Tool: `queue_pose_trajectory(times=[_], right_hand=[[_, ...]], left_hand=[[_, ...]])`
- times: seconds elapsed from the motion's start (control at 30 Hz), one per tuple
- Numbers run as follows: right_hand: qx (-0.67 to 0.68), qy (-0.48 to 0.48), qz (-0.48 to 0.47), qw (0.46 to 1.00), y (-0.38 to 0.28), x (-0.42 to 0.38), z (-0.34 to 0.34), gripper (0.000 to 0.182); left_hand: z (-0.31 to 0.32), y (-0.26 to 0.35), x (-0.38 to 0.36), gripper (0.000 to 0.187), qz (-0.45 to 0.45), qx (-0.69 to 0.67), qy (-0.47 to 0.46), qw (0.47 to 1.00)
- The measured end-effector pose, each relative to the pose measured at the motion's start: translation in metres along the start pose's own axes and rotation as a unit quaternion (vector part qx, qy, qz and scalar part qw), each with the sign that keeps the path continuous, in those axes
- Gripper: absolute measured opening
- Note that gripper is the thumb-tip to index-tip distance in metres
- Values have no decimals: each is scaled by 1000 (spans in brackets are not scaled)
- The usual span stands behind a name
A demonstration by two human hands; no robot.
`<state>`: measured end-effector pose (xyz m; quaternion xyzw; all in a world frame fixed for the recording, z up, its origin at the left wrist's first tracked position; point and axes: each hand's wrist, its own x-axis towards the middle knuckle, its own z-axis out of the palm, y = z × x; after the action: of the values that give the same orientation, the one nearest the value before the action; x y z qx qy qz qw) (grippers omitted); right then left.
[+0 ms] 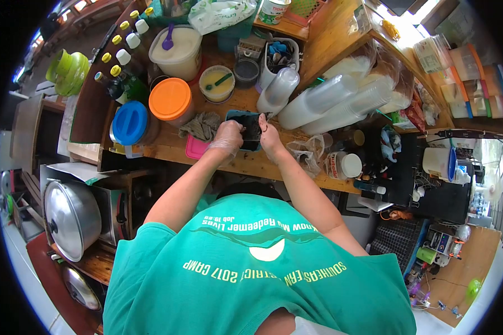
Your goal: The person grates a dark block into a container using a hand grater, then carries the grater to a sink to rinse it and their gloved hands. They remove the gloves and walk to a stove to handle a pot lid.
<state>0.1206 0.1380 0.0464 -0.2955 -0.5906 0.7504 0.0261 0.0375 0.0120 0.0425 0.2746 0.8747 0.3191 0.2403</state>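
Head view: left hand (227, 137) and right hand (269, 138) grip a tub (251, 147) beside stacked cups (279, 90).

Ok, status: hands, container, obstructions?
Left hand, plastic-gloved, at blue container, left side. Right hand at right side. Dark contents inside. Crumpled cloth close on left, apparently not blocking.

Forearms (191, 183) forward, left hand (228, 138) apparently curled, right hand (269, 138) thumb-up.

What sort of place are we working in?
Probably a small food or drink stall: stacked clear plastic cups, a yellow-capped green bottle, and a white round tub holding a purple spoon.
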Motion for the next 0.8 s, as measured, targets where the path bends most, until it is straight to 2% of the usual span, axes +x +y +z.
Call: queue_pose_trajectory(times=[0.03, 0.13, 0.27, 0.33, 0.37, 0.47, 0.5, 0.6, 0.63, 0.7, 0.8], right_hand=[[-18, 30, -32, 999, -6, -6, 6, 67], [35, -1, -11, 999, -9, -6, 8, 72], [37, -31, 2, 999, 26, 18, -6, 76], [135, -45, -11, 990, 16, 12, -3, 71], [134, -47, -9, 990, 13, 9, -2, 71], [82, -51, -7, 995, -1, 3, 6, 74], [92, -49, -16, 994, -8, -2, 10, 74], [74, -48, -33, 996, -9, -5, 11, 75], [48, -51, -45, 996, -9, -4, 9, 75], [42, -71, -24, 996, -20, -11, 13, 73], [112, -20, 8, 993, -43, -28, 29, 70]], left_hand=[[-2, 1, -2, 18, 12, 34, -27, 999], [-21, 18, -19, 17, 48, 77, -55, 994], [-40, 30, -28, 14, 68, 81, -24, 994], [-59, 47, -32, 42, 66, 153, -186, 968], [-62, 50, -36, 42, 63, 151, -185, 969], [-58, 49, -36, 69, 178, 101, -105, 973], [-58, 52, -37, 69, 176, 100, -104, 974], [-46, 57, -39, 62, 263, 89, -18, 960], [-37, 51, -36, 62, 262, 87, -16, 961], [-23, 42, -31, 59, 132, 171, -85, 973], [-19, 36, -34, 54, 132, 216, -37, 967]])
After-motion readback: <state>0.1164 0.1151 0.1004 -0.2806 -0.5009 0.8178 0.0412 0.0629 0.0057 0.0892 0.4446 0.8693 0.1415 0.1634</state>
